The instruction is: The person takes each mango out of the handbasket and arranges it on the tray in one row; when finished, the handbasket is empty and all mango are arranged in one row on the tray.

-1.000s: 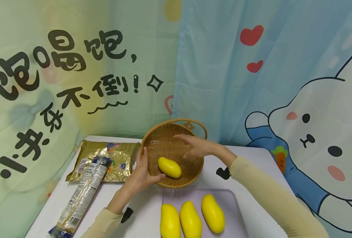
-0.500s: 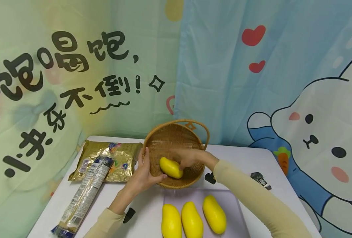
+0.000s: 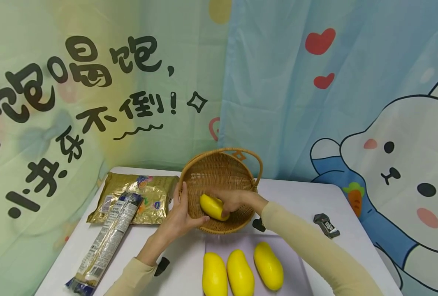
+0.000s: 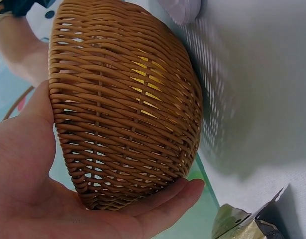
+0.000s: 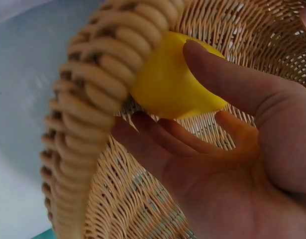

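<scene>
A woven wicker basket (image 3: 219,172) stands tilted on the table, its opening facing me. My left hand (image 3: 178,220) grips its left side; in the left wrist view, the hand cups the basket's wall (image 4: 123,109) from outside. Inside lies a yellow mango (image 3: 208,205). My right hand (image 3: 237,200) reaches in and holds that mango. In the right wrist view the thumb lies on top of the mango (image 5: 167,82) and the other fingers sit under it. Below the basket, three more mangoes (image 3: 240,273) lie on a pale purple tray (image 3: 292,263).
To the left is a gold foil bag (image 3: 156,183), with a long clear-and-blue packet (image 3: 105,242) leaning across it. A small black packet (image 3: 327,226) lies on the right side of the white table. The basket's arched handle (image 3: 259,162) rises at the back right.
My right hand has lowered from the upper part of the basket to the mango inside and closed around it. The left hand keeps its hold. The black packet at right has come into sight.
</scene>
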`<state>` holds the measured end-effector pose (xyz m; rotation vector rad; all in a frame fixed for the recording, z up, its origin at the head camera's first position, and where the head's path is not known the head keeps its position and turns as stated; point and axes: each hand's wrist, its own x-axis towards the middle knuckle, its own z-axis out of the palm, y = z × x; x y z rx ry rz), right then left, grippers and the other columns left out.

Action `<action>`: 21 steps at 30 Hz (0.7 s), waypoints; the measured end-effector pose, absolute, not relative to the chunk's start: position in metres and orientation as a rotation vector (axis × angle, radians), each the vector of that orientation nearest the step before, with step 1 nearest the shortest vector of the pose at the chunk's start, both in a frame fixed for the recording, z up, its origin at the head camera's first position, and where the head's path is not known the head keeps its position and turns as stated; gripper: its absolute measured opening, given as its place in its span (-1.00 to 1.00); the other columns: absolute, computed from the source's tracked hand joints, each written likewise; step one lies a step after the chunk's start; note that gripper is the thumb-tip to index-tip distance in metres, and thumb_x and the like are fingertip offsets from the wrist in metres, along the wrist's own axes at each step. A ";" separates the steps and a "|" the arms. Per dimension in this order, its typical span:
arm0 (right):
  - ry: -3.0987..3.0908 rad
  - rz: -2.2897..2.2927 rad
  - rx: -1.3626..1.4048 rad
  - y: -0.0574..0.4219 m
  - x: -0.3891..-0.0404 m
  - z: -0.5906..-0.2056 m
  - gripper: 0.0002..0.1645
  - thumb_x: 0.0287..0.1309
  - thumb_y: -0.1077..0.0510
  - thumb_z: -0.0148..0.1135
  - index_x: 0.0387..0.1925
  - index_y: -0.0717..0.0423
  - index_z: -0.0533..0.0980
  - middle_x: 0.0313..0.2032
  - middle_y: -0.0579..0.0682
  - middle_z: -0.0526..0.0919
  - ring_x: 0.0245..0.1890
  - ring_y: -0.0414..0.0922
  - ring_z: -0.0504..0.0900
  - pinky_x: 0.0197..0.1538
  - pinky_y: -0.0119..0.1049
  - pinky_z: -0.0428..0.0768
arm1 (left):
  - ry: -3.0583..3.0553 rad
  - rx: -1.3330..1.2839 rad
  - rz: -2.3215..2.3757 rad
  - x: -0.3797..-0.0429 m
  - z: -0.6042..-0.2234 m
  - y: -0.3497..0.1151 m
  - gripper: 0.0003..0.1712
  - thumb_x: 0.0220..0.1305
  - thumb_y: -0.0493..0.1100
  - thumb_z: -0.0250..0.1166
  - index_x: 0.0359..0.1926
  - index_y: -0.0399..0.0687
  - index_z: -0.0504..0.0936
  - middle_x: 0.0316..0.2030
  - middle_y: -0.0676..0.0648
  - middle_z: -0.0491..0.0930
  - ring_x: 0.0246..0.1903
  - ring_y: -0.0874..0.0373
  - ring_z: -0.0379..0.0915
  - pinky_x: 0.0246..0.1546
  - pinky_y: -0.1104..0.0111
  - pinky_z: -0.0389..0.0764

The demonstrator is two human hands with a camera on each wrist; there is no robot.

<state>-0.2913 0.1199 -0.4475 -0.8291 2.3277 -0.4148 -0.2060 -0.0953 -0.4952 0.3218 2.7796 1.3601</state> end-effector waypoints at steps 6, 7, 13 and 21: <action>2.359 -0.399 -0.787 0.118 -0.287 -0.450 0.17 0.14 0.29 0.44 0.62 -0.08 -0.02 0.57 0.09 0.14 0.46 0.03 0.30 0.50 0.00 0.24 | 2.781 0.319 1.361 -0.205 -0.494 -0.096 0.54 0.10 0.20 0.54 0.61 -0.11 -0.48 0.59 -0.26 -0.59 -0.16 -0.17 0.64 -0.34 0.30 0.63; 2.361 -0.405 -0.795 0.117 -0.286 -0.449 0.17 0.13 0.29 0.45 0.62 -0.07 0.00 0.56 0.10 0.16 0.44 0.03 0.32 0.49 0.00 0.25 | 2.778 0.316 1.357 -0.204 -0.493 -0.096 0.54 0.10 0.20 0.54 0.61 -0.10 -0.49 0.59 -0.25 -0.60 -0.24 -0.11 0.64 -0.38 0.31 0.62; 2.355 -0.421 -0.834 0.116 -0.286 -0.449 0.14 0.10 0.24 0.50 0.59 -0.02 0.06 0.49 0.16 0.29 0.31 0.00 0.42 0.41 -0.04 0.36 | 2.771 0.304 1.345 -0.203 -0.490 -0.096 0.54 0.10 0.21 0.53 0.61 -0.09 -0.50 0.59 -0.23 -0.62 -0.47 0.10 0.56 -0.50 0.36 0.55; 2.358 -0.405 -0.889 0.120 -0.288 -0.450 0.16 0.10 0.17 0.53 0.60 0.04 0.04 0.50 0.14 0.27 0.36 0.01 0.40 0.42 -0.03 0.35 | 2.785 0.309 1.347 -0.203 -0.492 -0.095 0.53 0.11 0.18 0.54 0.61 -0.13 -0.48 0.58 -0.25 -0.61 -0.28 -0.03 0.62 -0.37 0.35 0.60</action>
